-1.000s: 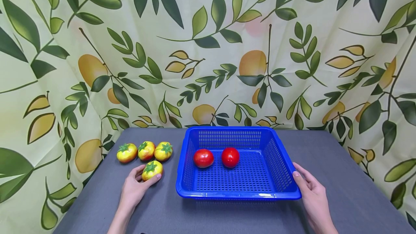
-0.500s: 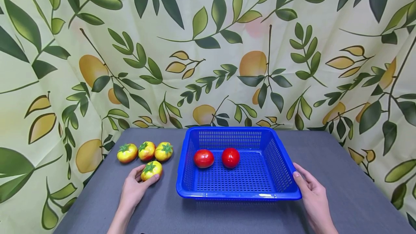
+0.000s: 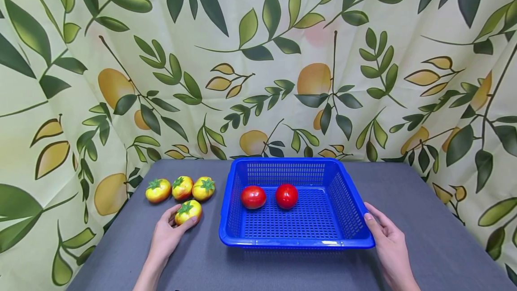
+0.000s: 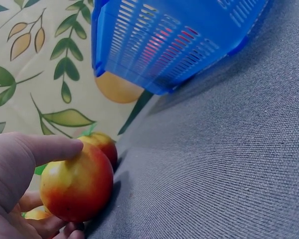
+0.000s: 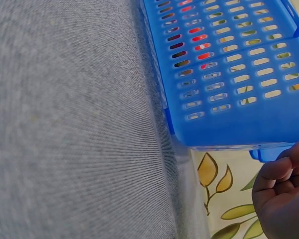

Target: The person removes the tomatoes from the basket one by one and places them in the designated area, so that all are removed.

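A grey, fabric-covered bench (image 3: 315, 271) carries a blue, slotted, rectangular plastic basket (image 3: 296, 242); left of it lie three round, yellow-and-red fruits (image 3: 182, 188) with green leafy tops in a row, and a fourth such fruit (image 3: 189, 213) just in front

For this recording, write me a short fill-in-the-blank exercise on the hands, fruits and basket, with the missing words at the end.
1. Counting the one in the left hand, there are ____ yellow fruits.
2. In the head view, the basket stands to the ____ of the yellow fruits.
3. Inside the basket lie ____ red fruits.
4. The right hand holds the basket, whose colour is ____.

Missing words: four; right; two; blue.
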A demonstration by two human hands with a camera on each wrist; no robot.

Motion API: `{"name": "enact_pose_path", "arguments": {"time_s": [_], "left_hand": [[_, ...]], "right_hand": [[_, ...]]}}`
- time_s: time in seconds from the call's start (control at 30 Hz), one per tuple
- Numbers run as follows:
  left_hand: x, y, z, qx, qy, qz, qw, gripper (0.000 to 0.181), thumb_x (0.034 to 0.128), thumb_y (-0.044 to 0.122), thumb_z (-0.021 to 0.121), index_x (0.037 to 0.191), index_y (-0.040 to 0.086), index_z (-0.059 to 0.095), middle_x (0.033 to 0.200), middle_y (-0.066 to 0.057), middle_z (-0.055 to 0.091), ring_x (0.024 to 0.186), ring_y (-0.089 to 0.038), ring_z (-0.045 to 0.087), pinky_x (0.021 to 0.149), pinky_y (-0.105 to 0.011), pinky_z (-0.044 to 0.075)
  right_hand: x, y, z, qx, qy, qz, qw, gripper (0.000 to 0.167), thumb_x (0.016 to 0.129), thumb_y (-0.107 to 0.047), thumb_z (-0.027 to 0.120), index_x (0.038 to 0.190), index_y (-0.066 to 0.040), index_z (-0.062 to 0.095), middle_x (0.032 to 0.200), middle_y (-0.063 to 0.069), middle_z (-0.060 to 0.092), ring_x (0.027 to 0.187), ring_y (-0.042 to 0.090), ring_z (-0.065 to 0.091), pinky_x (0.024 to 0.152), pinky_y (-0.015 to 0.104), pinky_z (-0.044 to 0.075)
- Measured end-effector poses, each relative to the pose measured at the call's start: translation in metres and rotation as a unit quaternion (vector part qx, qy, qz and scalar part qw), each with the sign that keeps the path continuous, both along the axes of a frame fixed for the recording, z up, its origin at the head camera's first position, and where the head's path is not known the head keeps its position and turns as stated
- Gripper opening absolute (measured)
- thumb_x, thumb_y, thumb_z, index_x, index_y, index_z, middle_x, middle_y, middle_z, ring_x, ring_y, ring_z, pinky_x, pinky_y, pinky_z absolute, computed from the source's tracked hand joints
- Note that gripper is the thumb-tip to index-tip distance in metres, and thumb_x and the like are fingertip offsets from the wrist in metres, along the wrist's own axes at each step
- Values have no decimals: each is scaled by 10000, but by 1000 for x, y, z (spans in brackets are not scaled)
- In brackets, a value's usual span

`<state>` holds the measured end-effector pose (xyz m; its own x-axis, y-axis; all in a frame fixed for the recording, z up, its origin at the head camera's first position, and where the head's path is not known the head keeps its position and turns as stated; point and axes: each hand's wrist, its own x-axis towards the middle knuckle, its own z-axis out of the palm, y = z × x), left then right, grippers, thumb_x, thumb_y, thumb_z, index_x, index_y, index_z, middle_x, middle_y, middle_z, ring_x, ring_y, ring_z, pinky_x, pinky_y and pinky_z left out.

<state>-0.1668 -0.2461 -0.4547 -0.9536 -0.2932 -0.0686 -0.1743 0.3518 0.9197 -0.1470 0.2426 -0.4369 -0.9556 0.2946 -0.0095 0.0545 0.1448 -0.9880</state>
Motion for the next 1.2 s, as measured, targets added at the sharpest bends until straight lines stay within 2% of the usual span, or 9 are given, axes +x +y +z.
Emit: {"name": "enact_pose_path", "arguments": {"time_s": [0.1, 0.2, 0.73, 1.0, 1.2], "left_hand": [[0, 0, -1, 56, 18, 24, 10000, 842, 839, 300, 799, 1451, -56, 343, 1439, -283, 374, 1324, -392, 360, 1061, -532, 313], [1, -1, -1, 107, 21, 77, 9999, 836, 830, 292, 805, 1449, -35, 348, 1441, -271, 376, 1332, -382, 355, 1060, -523, 315], [1, -1, 0, 294, 385, 377, 9981, 807, 827, 310, 814, 1441, 8, 387, 1439, -217, 394, 1357, -367, 350, 1083, -501, 308], [1, 1, 0, 251, 638, 698, 9952, 744, 811, 285, 829, 1391, 10, 453, 1407, -194, 439, 1351, -369, 362, 1084, -517, 304], [1, 1, 1, 310, 926, 783, 9921, 687, 818, 316, 823, 1351, 15, 511, 1386, -178, 470, 1326, -344, 396, 1072, -518, 317]], "right_hand": [[0, -1, 0, 69, -55, 2, 10000, 662, 990, -474, 516, 1496, -63, 400, 1367, 239, 520, 908, 2, 646, 714, 215, 544], [0, -1, 0, 112, -59, 15, 9999, 658, 997, -470, 502, 1500, -62, 392, 1392, 272, 480, 907, -3, 644, 713, 217, 545], [0, -2, 1, 89, -139, -14, 9999, 666, 994, -483, 499, 1506, -72, 386, 1406, 266, 470, 912, -41, 619, 722, 194, 533], [0, -1, 0, 79, -117, -30, 9999, 662, 993, -476, 509, 1500, -65, 395, 1395, 270, 479, 905, -20, 634, 717, 203, 539], [0, -1, 0, 64, -67, -57, 9999, 653, 991, -462, 525, 1488, -54, 412, 1370, 252, 511, 905, -1, 644, 712, 206, 541]]}}
